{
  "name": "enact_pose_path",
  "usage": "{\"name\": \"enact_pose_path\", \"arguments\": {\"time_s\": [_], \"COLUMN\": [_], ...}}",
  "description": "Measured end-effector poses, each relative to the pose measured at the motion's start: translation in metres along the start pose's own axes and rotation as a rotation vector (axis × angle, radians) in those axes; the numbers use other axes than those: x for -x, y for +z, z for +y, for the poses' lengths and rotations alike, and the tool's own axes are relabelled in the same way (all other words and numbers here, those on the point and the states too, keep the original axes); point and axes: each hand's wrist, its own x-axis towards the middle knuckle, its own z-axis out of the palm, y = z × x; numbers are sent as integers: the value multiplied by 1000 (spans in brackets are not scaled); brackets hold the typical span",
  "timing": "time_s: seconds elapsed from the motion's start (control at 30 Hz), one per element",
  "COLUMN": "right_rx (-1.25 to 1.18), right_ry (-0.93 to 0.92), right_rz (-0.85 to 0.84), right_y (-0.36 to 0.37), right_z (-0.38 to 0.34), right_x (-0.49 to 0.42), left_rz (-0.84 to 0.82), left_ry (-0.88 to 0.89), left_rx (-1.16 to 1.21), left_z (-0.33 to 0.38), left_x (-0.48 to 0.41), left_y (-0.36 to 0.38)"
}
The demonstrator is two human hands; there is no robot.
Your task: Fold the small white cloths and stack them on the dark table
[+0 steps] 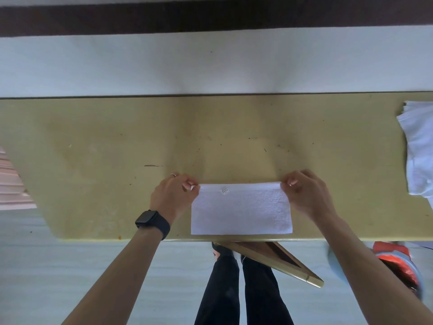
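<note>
Fingers [188,184] of the left hand [174,195] and right hand [307,193] pinch the far corners of the seemingly folded white cloth [241,212]

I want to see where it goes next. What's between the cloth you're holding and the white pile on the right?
In the head view, just bare yellow table lies between the cloth and the pile, past the right hand pinching its corner.

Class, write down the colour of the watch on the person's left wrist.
The watch is black, strap and face alike, seen best in the head view.
</note>
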Motion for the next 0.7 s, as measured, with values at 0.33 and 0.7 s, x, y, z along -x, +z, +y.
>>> {"name": "enact_pose_path", "arguments": {"time_s": [0.33, 0.7], "right_rx": [181, 368], "right_ry": [76, -289], "right_rz": [-53, -43], "right_y": [41, 52], "right_z": [-51, -94], "right_x": [74, -30], "left_rz": [43, 24], "left_ry": [-116, -141], "left_rx": [10, -147], "left_z": [6, 28], "left_x": [15, 72], "left_y": [-3, 36]}}
